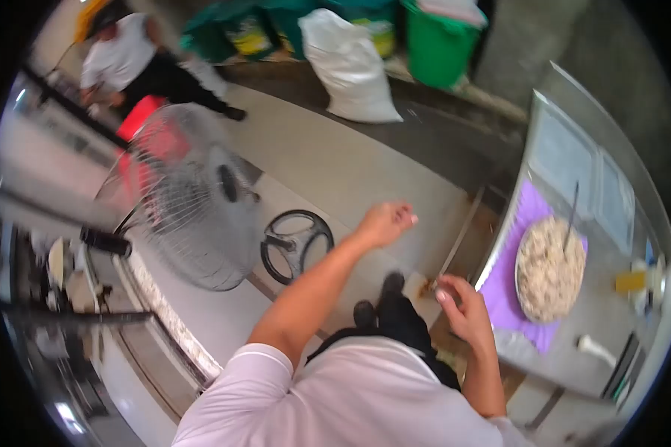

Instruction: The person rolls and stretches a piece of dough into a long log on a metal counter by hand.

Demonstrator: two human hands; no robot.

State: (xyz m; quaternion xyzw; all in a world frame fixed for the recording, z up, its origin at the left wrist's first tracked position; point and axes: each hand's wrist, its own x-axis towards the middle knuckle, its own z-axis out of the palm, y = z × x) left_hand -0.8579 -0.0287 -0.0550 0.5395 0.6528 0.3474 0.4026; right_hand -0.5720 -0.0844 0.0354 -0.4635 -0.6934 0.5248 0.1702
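Note:
My left hand (pixel 385 223) is held out in front of my body over the tiled floor, its fingers half curled and a little apart. I see nothing in it. My right hand (pixel 464 307) hangs beside the metal table, thumb and fingers apart, with no object visible in its grasp. Nearest to it on the table is a large round dish heaped with a pale, lumpy food mixture (pixel 550 272). A utensil handle (pixel 571 212) sticks up out of the mixture. Under the dish lies a purple cloth (pixel 533 195).
A wire-caged fan (pixel 194 201) and a black spoked wheel-like base (pixel 298 242) stand on my left. A white sack (pixel 350 67) and a green bin (pixel 441 45) line the wall. Another person (pixel 127 56) is at the upper left. The metal table (pixel 499 249) borders my right.

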